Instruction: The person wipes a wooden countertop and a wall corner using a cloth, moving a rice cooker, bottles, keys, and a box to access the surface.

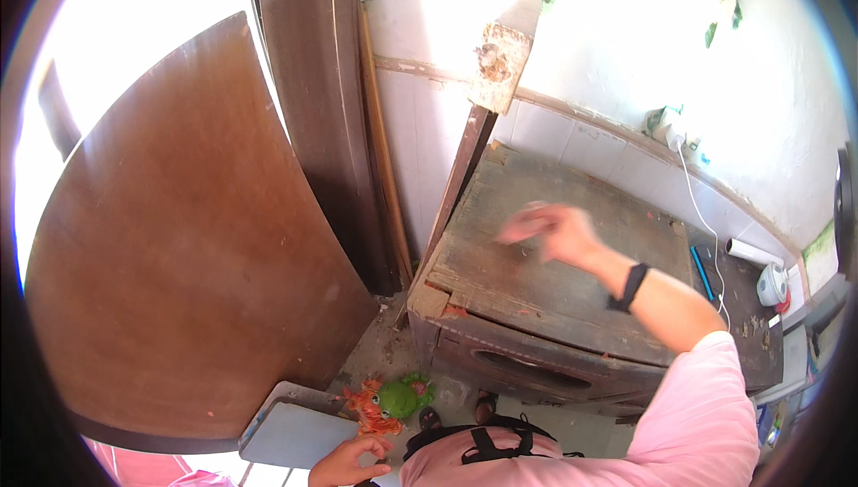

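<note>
My right hand (563, 232), blurred by motion, is over the worn top of an old wooden cabinet (496, 185). A pinkish blur shows at its fingers; whether that is a held thing or only the fingers, I cannot tell. A black band (630, 286) circles the right wrist. Low in the view, my left hand (352, 463) has its thumb and fingers apart and nothing visible in it. It is nearest to a grey-blue flat-topped stool or box (298, 433) and a green frog-faced toy (399, 398) with orange frilly material beside it.
A large brown wooden door panel (194, 239) stands at the left. A wooden post (462, 179) rises at the cabinet's corner. On the right lie a blue-edged dark object (704, 272), a white roll (754, 252) and a white container (772, 284). A white cable (700, 209) hangs from a wall plug.
</note>
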The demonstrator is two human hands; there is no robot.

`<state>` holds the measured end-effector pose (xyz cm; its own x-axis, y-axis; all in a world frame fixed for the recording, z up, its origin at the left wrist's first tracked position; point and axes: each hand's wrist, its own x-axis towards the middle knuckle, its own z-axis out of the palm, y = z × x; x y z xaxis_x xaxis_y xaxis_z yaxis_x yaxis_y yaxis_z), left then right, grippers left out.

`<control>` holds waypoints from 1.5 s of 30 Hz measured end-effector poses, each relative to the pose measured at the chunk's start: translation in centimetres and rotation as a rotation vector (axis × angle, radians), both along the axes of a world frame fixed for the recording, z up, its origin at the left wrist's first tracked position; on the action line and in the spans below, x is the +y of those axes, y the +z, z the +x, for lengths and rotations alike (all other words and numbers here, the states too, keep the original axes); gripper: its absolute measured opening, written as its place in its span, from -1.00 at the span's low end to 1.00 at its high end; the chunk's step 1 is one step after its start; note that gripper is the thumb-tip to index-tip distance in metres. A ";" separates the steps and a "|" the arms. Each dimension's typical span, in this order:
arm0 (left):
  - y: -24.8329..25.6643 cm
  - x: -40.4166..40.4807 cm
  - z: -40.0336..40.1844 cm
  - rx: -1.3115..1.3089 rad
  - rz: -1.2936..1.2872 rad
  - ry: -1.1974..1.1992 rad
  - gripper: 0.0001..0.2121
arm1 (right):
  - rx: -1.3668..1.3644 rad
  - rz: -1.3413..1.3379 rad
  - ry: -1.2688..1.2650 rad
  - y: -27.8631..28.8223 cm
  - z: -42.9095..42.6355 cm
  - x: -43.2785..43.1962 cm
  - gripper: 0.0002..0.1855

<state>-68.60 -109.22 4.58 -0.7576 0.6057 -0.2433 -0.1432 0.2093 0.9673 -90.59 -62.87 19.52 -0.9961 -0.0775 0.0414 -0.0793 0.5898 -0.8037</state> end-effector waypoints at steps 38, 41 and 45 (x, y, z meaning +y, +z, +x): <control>0.7 4.1 -2.8 -0.059 -0.045 -0.337 -0.79 | 0.072 -0.482 0.856 -7.9 8.3 -24.9 -0.85; 1.4 4.8 -2.9 -0.107 0.019 -0.429 -0.75 | 0.242 -0.470 0.629 -0.9 6.1 -20.5 -0.89; 1.5 5.0 -3.3 -0.031 0.003 -0.383 -0.76 | -0.163 -0.512 0.336 1.4 0.7 -11.5 -0.62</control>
<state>-71.86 -104.24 6.07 -0.4689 0.8441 -0.2600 -0.0842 0.2504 0.9645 -89.93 -74.35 20.88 -0.9175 -0.3977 0.0054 -0.0457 0.0919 -0.9947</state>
